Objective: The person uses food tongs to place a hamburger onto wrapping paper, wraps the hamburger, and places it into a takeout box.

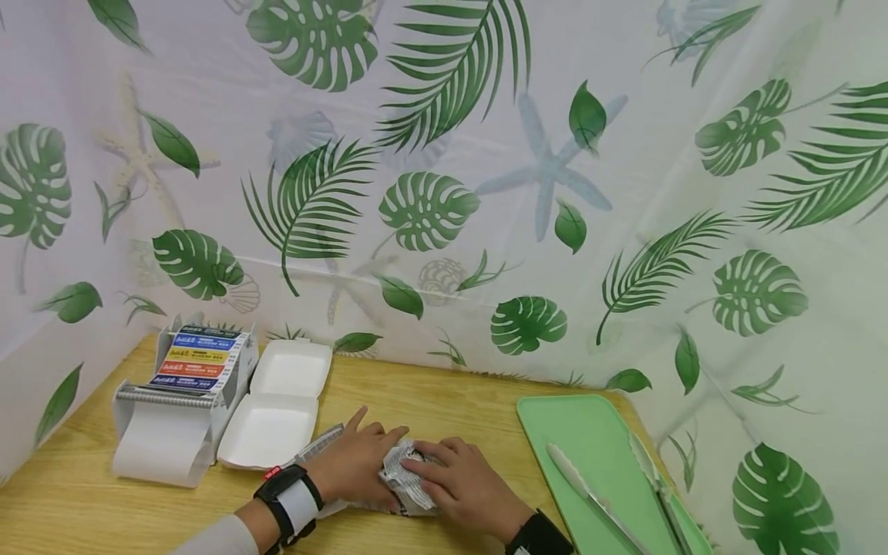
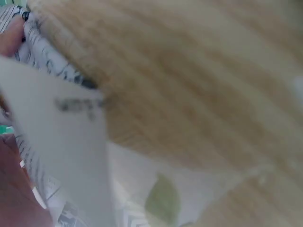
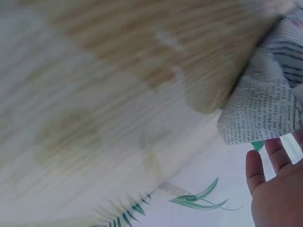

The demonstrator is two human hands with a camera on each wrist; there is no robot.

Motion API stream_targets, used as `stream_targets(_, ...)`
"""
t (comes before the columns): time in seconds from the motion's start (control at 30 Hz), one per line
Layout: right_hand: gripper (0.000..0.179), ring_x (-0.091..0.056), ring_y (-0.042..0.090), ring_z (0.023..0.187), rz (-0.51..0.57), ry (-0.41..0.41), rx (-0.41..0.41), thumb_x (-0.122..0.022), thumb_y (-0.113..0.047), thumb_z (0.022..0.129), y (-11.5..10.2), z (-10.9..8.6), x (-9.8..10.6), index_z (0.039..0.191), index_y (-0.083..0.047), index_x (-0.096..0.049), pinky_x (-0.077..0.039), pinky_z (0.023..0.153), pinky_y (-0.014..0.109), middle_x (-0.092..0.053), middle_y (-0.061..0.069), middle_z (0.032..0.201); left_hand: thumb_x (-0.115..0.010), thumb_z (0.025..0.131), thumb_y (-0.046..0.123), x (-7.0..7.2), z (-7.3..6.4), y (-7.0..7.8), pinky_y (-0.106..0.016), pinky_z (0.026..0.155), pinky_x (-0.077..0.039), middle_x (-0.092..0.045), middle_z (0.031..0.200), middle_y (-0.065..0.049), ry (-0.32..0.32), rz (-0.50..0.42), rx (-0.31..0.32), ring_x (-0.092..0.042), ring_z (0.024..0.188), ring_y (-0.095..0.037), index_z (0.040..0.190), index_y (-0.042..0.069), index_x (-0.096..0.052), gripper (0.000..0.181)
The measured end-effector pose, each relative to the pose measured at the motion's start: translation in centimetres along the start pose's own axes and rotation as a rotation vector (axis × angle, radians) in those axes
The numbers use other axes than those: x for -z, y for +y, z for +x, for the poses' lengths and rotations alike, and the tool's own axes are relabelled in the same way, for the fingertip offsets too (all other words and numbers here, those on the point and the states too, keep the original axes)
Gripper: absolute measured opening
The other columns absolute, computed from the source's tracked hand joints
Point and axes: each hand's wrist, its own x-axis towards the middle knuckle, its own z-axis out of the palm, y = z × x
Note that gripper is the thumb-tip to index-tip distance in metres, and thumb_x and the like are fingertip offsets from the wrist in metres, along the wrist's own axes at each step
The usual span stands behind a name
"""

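Note:
On the wooden table, a bundle wrapped in newsprint-patterned paper lies between the two hands. The left hand holds its left side, thumb low on the paper and index finger pointing away. From the right, the right hand grips the folded end with its fingers over the top. A loose flap of the paper stands close to the camera in the left wrist view. The right wrist view shows a printed paper edge beside the right hand's outer fingers. What the paper encloses is hidden.
At left stands a dispenser with a white sheet hanging from its front. Beside it lies an opened white foam clamshell box. A green tray at right carries two metal tongs. Leaf-patterned sheeting hangs behind the table.

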Motion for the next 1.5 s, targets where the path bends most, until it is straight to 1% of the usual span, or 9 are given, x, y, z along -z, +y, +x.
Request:
stream_targets(0.3,0.045,-0.046,0.017,0.123,-0.083,-0.018,0.014,-0.033,-0.042,0.111,0.3,-0.1,-0.5,0.156,-0.039,-0.039,-0.042,0.098,0.048,-0.034,-0.014,0.161,-0.082,0.07,0.068,3.4,-1.5,-0.6,-0.063,0.118,-0.011,-0.063,0.134,-0.006,-0.075,0.053,0.106,-0.051,0.129,-0.029,0.144,0.009,-0.056,0.099)
stream_targets(0.53,0.046,-0.045,0.017,0.124,-0.083,-0.048,0.004,-0.031,-0.045,0.111,0.4,0.0,-0.7,0.157,-0.04,-0.038,-0.042,0.099,0.048,-0.035,-0.015,0.161,-0.076,0.069,0.077,3.9,-2.9,-2.0,-0.064,0.118,-0.013,-0.063,0.134,-0.01,-0.115,0.025,0.181,-0.051,0.13,-0.034,0.142,0.009,-0.057,0.102)
stream_targets(0.7,0.045,-0.045,0.017,0.125,-0.071,-0.062,-0.004,-0.034,-0.044,0.111,0.4,0.0,-0.5,0.156,-0.041,-0.039,-0.041,0.1,0.049,-0.036,-0.016,0.16,-0.069,0.083,0.069,4.8,-3.9,-2.9,-0.064,0.118,-0.01,-0.068,0.125,-0.011,-0.12,-0.006,0.227,-0.055,0.126,-0.034,0.138,0.004,-0.059,0.086)
stream_targets(0.97,0.044,-0.044,0.016,0.125,-0.034,-0.074,0.005,-0.036,-0.042,0.111,1.0,-0.7,-0.2,0.155,-0.041,-0.04,-0.04,0.099,0.047,-0.035,-0.017,0.16,-0.073,0.093,0.016,4.7,-4.6,-3.5,-0.066,0.115,-0.019,-0.066,0.087,0.0,-0.052,0.076,0.149,-0.062,0.096,-0.028,0.096,0.009,-0.069,0.009)
stream_targets(1.07,0.045,-0.043,0.015,0.125,-0.02,-0.083,0.006,-0.036,-0.042,0.111,1.3,-1.2,-0.1,0.155,-0.041,-0.04,-0.04,0.098,0.046,-0.034,-0.017,0.16,-0.069,0.096,0.012,4.1,-4.7,-3.8,-0.064,0.116,-0.019,-0.056,0.071,0.006,-0.004,0.043,0.098,-0.06,0.079,-0.019,0.086,0.015,-0.063,0.012)
stream_targets(1.17,0.045,-0.042,0.014,0.125,-0.01,-0.084,0.01,-0.036,-0.041,0.111,1.5,-1.5,0.0,0.155,-0.04,-0.039,-0.04,0.097,0.047,-0.034,-0.017,0.16,-0.064,0.1,0.013,3.9,-4.7,-3.8,-0.057,0.113,-0.033,-0.053,0.067,0.009,0.049,0.015,0.051,-0.056,0.066,-0.009,0.092,0.015,-0.062,0.009)
stream_targets(1.27,0.045,-0.042,0.014,0.126,-0.017,-0.081,0.016,-0.036,-0.042,0.111,1.6,-1.5,0.0,0.156,-0.041,-0.039,-0.04,0.098,0.048,-0.033,-0.017,0.161,-0.063,0.101,0.016,4.1,-4.8,-3.3,-0.038,0.079,-0.053,-0.055,0.065,0.008,0.074,-0.018,0.06,-0.049,0.056,-0.005,0.104,0.012,-0.063,0.005)
stream_targets(1.37,0.045,-0.042,0.014,0.127,-0.026,-0.089,0.015,-0.034,-0.043,0.111,1.6,-1.5,0.0,0.156,-0.041,-0.037,-0.04,0.098,0.048,-0.033,-0.017,0.161,-0.066,0.099,0.016,4.1,-5.3,-2.2,-0.027,0.048,-0.034,-0.051,0.061,0.006,0.044,-0.058,0.122,-0.041,0.049,-0.006,0.123,0.006,-0.059,0.027)
stream_targets(1.5,0.046,-0.041,0.015,0.127,-0.029,-0.107,0.008,-0.032,-0.045,0.111,1.7,-1.5,-0.1,0.156,-0.042,-0.036,-0.04,0.1,0.049,-0.031,-0.018,0.161,-0.069,0.089,0.005,4.0,-6.2,-0.7,-0.026,0.046,-0.025,-0.044,0.054,0.005,-0.029,-0.106,0.238,-0.035,0.044,-0.009,0.147,-0.001,-0.043,0.064)
